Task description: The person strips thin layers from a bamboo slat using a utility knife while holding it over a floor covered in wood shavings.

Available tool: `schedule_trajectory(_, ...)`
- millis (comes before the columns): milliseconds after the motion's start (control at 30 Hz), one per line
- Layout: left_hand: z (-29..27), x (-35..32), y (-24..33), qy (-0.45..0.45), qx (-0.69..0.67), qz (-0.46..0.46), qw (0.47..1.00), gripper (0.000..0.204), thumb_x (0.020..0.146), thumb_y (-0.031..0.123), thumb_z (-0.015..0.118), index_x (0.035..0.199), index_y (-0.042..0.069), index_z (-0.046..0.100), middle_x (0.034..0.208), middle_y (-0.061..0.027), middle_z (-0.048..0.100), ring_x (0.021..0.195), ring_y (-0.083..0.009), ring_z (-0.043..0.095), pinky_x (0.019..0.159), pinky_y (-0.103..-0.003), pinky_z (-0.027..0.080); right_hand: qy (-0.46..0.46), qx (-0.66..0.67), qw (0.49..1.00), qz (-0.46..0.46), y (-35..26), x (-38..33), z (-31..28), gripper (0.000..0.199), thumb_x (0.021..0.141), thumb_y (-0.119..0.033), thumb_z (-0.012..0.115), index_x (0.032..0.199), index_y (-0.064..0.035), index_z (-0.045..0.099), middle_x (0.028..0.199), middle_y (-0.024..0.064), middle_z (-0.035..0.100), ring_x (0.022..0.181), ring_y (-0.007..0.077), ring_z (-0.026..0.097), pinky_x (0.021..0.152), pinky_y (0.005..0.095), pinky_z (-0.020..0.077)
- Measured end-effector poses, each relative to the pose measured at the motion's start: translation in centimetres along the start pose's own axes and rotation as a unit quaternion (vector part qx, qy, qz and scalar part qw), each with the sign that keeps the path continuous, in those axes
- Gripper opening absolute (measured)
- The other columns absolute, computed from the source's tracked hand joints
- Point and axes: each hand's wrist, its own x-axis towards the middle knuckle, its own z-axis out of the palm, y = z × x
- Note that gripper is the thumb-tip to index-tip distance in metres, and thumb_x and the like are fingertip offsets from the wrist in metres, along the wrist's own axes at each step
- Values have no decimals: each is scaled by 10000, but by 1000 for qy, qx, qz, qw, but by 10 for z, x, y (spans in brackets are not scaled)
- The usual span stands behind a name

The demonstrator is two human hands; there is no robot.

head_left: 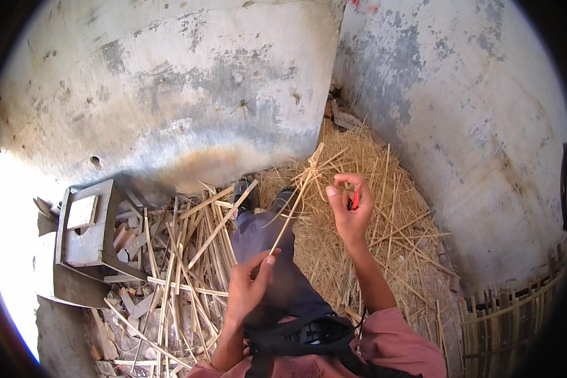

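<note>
My left hand (249, 286) is closed round the lower end of a thin pale cane stick (290, 217). The stick slants up and away to the right, and its far end is a knobby, root-like head with thin curled strands hanging off it. To the right of that head is my right hand (353, 211), raised, with its fingers curled round a small red and black tool (355, 199). Most of the tool is hidden in the palm, so its kind does not show. The right thumb and forefinger are bent toward the stick's head, apart from it.
Split bamboo strips (192, 258) lie in a loose pile at the left. A heap of straw-like shavings (359, 157) covers the right and far floor. A worn wooden box (88, 233) stands at the left wall, and a slatted bamboo panel (510, 327) at the lower right.
</note>
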Motion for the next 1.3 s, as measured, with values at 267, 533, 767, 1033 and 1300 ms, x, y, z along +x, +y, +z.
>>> schedule_trajectory(267, 3, 2, 2, 74, 28, 17, 997, 299, 1069, 184, 704, 1276, -28, 750, 713, 61, 540, 656, -33, 426, 554, -259, 328, -253, -96, 963, -2, -23, -25, -12, 321, 874, -200, 886, 1083, -73, 678, 875, 43, 694, 710, 126, 676, 622, 280, 528)
schedule_trajectory(533, 8, 7, 8, 98, 74, 74, 990, 274, 1023, 158, 749, 1239, -10, 761, 746, -43, 639, 668, -83, 510, 594, -289, 425, -298, -97, 950, 14, -32, -36, 1, 299, 898, -206, 876, 1063, -53, 680, 874, 43, 712, 727, 121, 685, 643, 272, 522)
schedule_trajectory(767, 10, 8, 14, 96, 124, 141, 978, 328, 968, 157, 804, 1257, 9, 759, 913, -151, 766, 728, -210, 708, 674, -331, 541, -156, 156, 946, 237, -9, -45, 17, 192, 1014, -147, 770, 1121, 1, 711, 950, 54, 757, 819, 103, 718, 733, 269, 563)
schedule_trajectory(1033, -10, -10, 25, 60, 185, 87, 977, 595, 903, 202, 878, 1437, 82, 645, 880, -109, 748, 794, -249, 753, 723, -380, 584, -104, 185, 931, 297, -8, -22, 9, 222, 1006, -138, 776, 1124, 39, 713, 978, 126, 786, 864, 162, 762, 788, 281, 590)
schedule_trajectory(1300, -40, -11, 7, -9, 197, 51, 979, 342, 963, 197, 830, 1243, 42, 710, 827, -74, 726, 723, -172, 704, 651, -333, 536, -49, 193, 933, 299, 2, -4, -12, 287, 1016, -212, 771, 1188, 3, 691, 903, 59, 751, 532, -33, 395, 479, 190, 241)
